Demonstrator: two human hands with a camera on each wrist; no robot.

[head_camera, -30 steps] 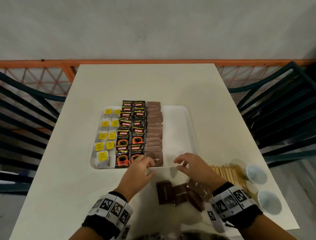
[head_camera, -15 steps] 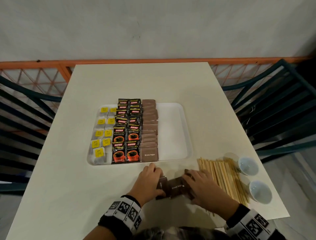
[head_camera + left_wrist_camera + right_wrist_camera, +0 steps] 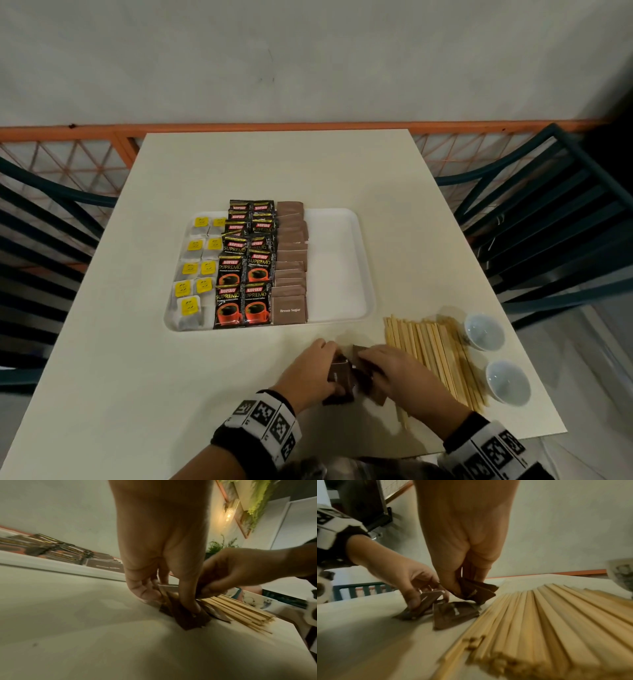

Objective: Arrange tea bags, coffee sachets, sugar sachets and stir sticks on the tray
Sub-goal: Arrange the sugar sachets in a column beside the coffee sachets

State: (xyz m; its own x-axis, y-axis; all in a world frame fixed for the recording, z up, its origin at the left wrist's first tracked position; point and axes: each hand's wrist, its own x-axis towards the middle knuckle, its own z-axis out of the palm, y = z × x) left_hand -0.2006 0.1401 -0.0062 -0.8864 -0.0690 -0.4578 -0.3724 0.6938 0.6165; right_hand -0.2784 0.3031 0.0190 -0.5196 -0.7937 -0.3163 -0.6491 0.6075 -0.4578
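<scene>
Cream bench (image 3: 212, 377) under us, our left hand (image 3: 310, 371) pinching a brown sugar sachet (image 3: 340, 377) off it, our right hand (image 3: 394, 368) pinching another sugar sachet (image 3: 477, 591), stir sticks (image 3: 431, 356) just beside, tray (image 3: 339, 260) beyond holding tea bags (image 3: 195, 270), coffee sachets (image 3: 245, 270), sugar row (image 3: 291, 263).

Both wrists are wearing black bands w/ white blocks (image 3: 262, 420) carrying black square fiducial-type markings. Left hand (image 3: 310, 371) and right hand (image 3: 399, 375) are showing bare, no gloves; forearms uncovered. Right band (image 3: 493, 450) is showing same block pattern.
</scene>
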